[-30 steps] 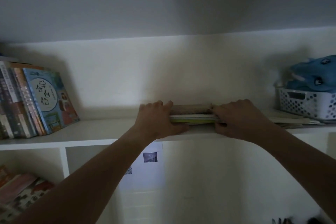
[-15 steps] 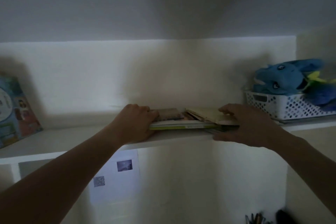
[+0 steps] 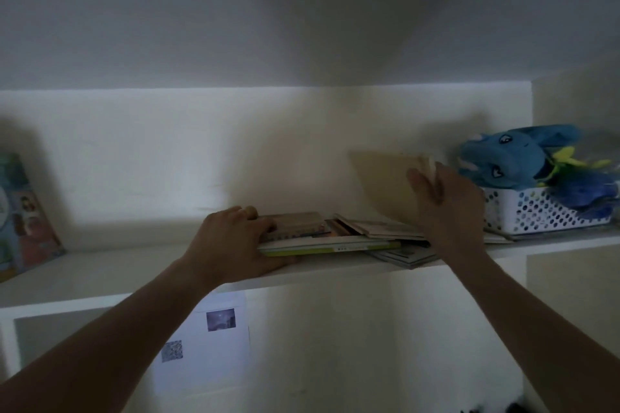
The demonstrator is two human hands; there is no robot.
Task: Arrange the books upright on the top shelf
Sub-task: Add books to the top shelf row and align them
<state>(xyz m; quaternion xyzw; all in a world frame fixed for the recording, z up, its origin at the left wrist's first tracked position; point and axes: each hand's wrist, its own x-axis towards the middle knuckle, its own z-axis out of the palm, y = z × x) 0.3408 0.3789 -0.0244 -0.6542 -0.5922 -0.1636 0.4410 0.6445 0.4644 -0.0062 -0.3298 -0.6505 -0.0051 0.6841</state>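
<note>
Right hand (image 3: 446, 201) tilts pale book (image 3: 382, 181) up; left hand (image 3: 231, 245) grips flat pile (image 3: 332, 238).

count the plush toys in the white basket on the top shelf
2 visible, though others may be hidden. One blue plush toy lies on top of the white basket, facing left; a darker blue plush sits right of it, blurred, beside something yellow.

Flat book stack (image 3: 330, 240) on shelf (image 3: 100, 278); beige book (image 3: 382, 184) tilted up.
</note>
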